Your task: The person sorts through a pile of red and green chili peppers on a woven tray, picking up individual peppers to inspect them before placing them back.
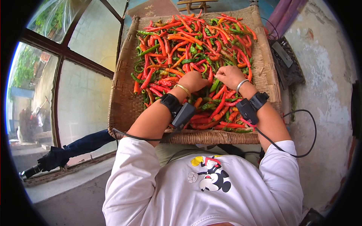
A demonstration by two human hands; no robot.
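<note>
A large heap of red, green and orange chili peppers (177, 47) lies spread in a shallow woven basket tray (126, 81). Over the middle of the heap, my left hand (193, 81) is closed with its fingers curled down. Its fingertips are close to an upright red chili pepper (210, 75), and what they hold is hidden. Just to the right, my right hand (230, 76) is closed in a pinch, thumb and fingertips together above a green chili pepper (215, 86). Whatever sits inside that pinch is too small to make out. The two hands are a short gap apart.
Framed window panes (85, 83) and a dark folded umbrella (88, 145) are at left. A worn plaster wall (320, 56) stands at right, with a dark bag (290, 64) beside the tray. A cable (315, 128) loops from the right wrist device (249, 109).
</note>
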